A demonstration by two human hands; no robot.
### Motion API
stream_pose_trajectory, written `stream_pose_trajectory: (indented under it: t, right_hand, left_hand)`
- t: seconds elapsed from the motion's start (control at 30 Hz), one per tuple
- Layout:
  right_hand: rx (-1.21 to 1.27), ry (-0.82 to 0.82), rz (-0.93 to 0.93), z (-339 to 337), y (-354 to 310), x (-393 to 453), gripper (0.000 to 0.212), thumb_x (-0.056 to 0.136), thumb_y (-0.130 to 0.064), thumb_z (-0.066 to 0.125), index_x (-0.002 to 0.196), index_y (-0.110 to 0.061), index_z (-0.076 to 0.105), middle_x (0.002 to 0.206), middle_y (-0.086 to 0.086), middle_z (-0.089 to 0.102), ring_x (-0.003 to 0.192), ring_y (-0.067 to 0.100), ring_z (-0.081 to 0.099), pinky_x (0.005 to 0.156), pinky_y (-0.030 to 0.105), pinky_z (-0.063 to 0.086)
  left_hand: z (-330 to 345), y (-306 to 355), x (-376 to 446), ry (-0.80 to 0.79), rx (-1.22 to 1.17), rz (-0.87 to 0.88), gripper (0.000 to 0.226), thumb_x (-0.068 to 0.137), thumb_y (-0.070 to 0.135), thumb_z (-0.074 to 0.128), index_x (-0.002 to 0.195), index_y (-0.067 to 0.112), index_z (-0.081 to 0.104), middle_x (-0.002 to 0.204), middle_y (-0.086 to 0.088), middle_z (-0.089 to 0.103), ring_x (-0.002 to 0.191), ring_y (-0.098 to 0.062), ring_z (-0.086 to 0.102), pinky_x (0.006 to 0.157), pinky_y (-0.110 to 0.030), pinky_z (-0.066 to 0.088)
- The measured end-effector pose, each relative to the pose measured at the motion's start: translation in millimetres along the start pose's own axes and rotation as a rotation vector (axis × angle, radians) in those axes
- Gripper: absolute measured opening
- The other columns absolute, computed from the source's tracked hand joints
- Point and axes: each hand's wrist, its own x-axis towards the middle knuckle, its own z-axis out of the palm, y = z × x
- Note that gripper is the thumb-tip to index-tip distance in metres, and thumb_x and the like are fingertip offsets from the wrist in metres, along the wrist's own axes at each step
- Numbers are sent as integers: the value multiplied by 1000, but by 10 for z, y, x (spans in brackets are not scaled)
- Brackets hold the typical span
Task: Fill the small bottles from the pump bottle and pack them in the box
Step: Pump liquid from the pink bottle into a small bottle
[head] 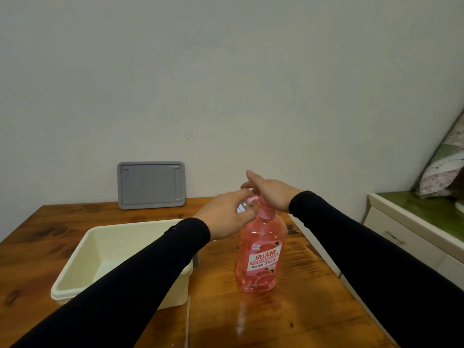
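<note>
A pink pump bottle of dish soap stands upright on the wooden table. My right hand lies flat on its pump head, fingers straight, pressing down. My left hand grips a small clear bottle and holds its mouth right at the pink spout. Most of the small bottle is hidden by my fingers. The cream plastic box sits to the left of the pump bottle, under my left forearm, and the part of its inside that shows holds nothing.
A grey lid leans upright against the wall at the back of the table. A white cabinet with a green top stands to the right, with folded bedding on it. The table's right edge runs close to the pump bottle.
</note>
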Motion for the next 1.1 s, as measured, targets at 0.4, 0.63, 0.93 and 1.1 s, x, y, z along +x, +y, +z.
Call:
stream_pose_trajectory:
  t: [0.4,0.63,0.93,1.1]
  right_hand:
    - [1,-8,-12,3,-7,12,67,93,-66,14,132,-28,53,134,7,56,108,17,52,91,31,33]
    - [19,8,-32,-85,-57,9,67,91,-69,12,133,-33,51,137,6,51,118,20,50,95,34,33]
    - [-13,-2,-19,-41,-39,32,68,92,-69,15,131,-29,53,137,7,53,110,18,51,94,33,33]
    - [-46,-15,-5,-39,-26,26,68,91,-70,14,132,-31,52,139,7,50,118,20,49,99,36,32]
  left_hand:
    - [33,14,-25,11,-49,3,34,91,41,50,124,35,51,110,11,59,89,-3,57,74,-22,51]
    - [-58,50,1,5,-101,-17,21,86,44,52,106,48,50,94,20,60,80,3,57,62,-18,50]
    - [4,16,-16,18,-122,-22,26,87,45,51,113,48,48,99,19,59,82,3,58,61,-11,46]
    - [7,18,-24,4,-100,-16,24,88,44,51,112,45,49,95,21,58,81,4,57,61,-11,45]
